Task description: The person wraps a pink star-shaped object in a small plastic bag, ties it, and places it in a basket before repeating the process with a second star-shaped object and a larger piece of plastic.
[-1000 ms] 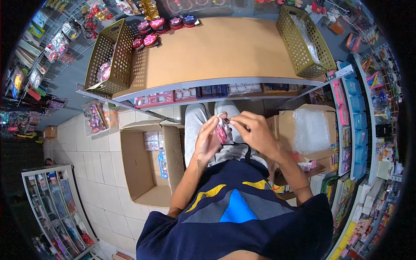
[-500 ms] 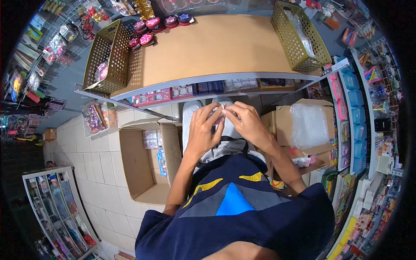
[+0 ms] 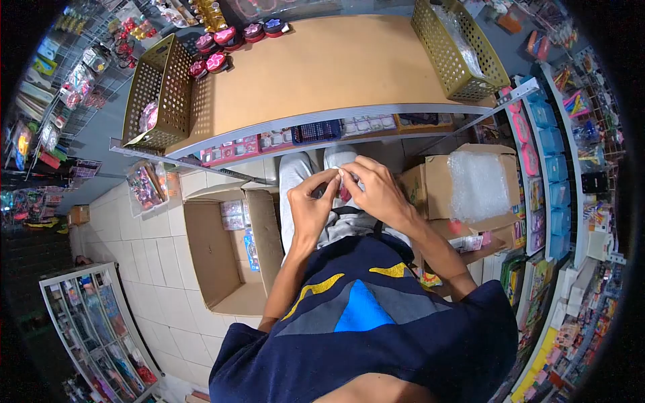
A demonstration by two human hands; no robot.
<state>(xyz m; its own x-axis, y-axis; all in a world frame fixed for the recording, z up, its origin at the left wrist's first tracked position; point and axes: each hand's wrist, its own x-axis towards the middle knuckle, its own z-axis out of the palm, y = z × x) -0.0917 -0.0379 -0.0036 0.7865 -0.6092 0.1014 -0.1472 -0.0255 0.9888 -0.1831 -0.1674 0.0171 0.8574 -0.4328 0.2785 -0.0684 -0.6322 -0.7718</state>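
Note:
Above the lap, my left hand point(image 3: 312, 203) and my right hand point(image 3: 377, 189) meet fingertip to fingertip, both closed in a pinch. A tiny whitish bit point(image 3: 340, 172) shows right at the fingertips. Just under the right fingers, a small dark pink thing point(image 3: 345, 194) peeks out, mostly hidden by the hand. I cannot tell what the two hands are pinching. Grey trousers point(image 3: 293, 176) are behind the hands, and the shelf board's front edge lies just beyond them.
Ahead is a brown shelf board point(image 3: 322, 67) bearing several flower-topped pink items point(image 3: 226, 37) and two olive baskets, left point(image 3: 176, 91) and right point(image 3: 463, 84). An open carton point(image 3: 208, 262) stands on the left floor. Bubble wrap point(image 3: 480, 186) covers another carton at right.
The left hand has turned, so its thumb and index finger now meet the right fingertips. More of the small pink thing shows below the hands. The whole view has shifted slightly.

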